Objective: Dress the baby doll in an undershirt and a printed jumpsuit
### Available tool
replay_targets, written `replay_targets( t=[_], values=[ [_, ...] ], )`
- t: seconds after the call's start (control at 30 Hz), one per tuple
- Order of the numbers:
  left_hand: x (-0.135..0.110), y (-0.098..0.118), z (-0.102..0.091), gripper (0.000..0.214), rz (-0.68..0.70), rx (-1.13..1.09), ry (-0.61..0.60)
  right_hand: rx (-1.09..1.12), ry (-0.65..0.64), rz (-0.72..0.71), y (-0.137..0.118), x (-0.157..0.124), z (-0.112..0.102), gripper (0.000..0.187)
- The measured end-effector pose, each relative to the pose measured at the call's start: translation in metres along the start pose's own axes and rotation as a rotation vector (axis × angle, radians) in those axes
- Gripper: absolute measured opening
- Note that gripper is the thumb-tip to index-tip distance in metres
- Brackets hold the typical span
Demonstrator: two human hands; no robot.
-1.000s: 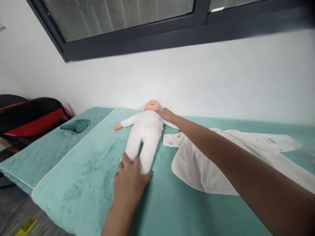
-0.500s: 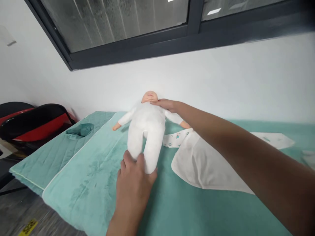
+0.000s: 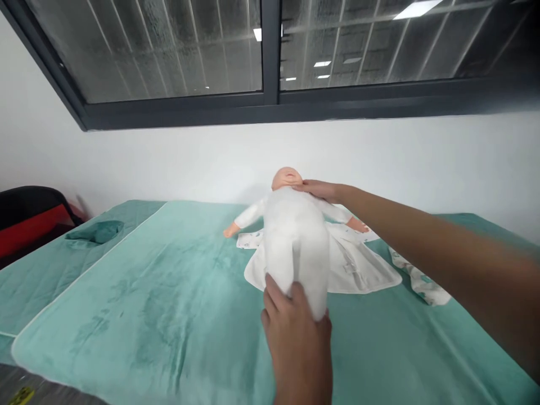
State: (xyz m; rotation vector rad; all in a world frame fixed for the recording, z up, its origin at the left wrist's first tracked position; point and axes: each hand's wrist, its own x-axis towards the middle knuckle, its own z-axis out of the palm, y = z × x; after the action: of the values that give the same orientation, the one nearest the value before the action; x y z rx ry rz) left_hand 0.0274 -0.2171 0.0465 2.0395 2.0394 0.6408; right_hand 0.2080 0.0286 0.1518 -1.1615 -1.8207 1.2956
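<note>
A baby doll (image 3: 291, 225) with a white cloth body is held face up, its head toward the wall and its arms spread. My left hand (image 3: 295, 320) grips the doll's lower legs, fingers wrapped over them. Behind its neck and shoulder, my right hand (image 3: 323, 189) supports the upper body; some of those fingers are hidden. Beneath and behind the doll lies a white swaddle cloth (image 3: 363, 270) with printed flaps, spread flat and partly covered by the doll in this view.
A green plush mat (image 3: 147, 304) covers the bed. A folded printed cloth (image 3: 422, 284) lies at the right, near my right forearm. A green quilted piece (image 3: 93, 233) is at the left, by a black and red chair (image 3: 34, 219). Behind stand the wall and a window (image 3: 270, 107).
Both hands have carried the doll to the right, from beside the white swaddle cloth to over it. The camera view has also turned to the right.
</note>
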Motion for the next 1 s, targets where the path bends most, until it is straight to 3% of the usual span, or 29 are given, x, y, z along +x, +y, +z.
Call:
replay_targets(
  t=[0.2,0.37,0.47,0.57,0.67,0.7,0.77,0.87,0.93,1.0],
  values=[
    [-0.009,0.048,0.056,0.037,-0.112,-0.050,-0.121,-0.146,0.084,0.126,0.048,-0.024,-0.023,0.039],
    [-0.013,0.061,0.075,0.039,-0.143,-0.104,-0.185,-0.383,0.138,0.078,0.070,-0.021,-0.017,0.042],
    [-0.014,0.046,0.069,0.045,-0.134,-0.224,-0.171,-0.636,0.247,0.152,0.082,-0.017,-0.010,0.048],
    [0.005,0.015,0.057,0.037,-0.046,-0.424,-0.102,-0.895,0.458,0.198,0.083,-0.014,0.005,0.054],
    [0.053,-0.013,0.054,0.030,0.081,-0.408,0.011,-1.110,0.568,-0.030,0.072,-0.008,0.034,0.047],
    [0.074,-0.020,0.056,0.030,0.152,-0.338,0.018,-1.142,0.505,-0.133,0.069,-0.004,0.046,0.045],
    [0.114,-0.026,0.065,0.029,0.289,-0.142,-0.019,-1.134,0.222,-0.259,0.065,0.008,0.067,0.041],
    [0.161,-0.026,0.083,0.030,0.369,0.023,-0.079,-1.140,-0.211,-0.242,0.067,0.033,0.085,0.033],
    [0.178,-0.028,0.093,0.031,0.344,0.032,-0.074,-1.154,-0.335,-0.183,0.072,0.049,0.089,0.030],
    [0.187,-0.032,0.101,0.030,0.312,0.026,-0.059,-1.158,-0.345,-0.144,0.077,0.060,0.089,0.030]
  ],
)
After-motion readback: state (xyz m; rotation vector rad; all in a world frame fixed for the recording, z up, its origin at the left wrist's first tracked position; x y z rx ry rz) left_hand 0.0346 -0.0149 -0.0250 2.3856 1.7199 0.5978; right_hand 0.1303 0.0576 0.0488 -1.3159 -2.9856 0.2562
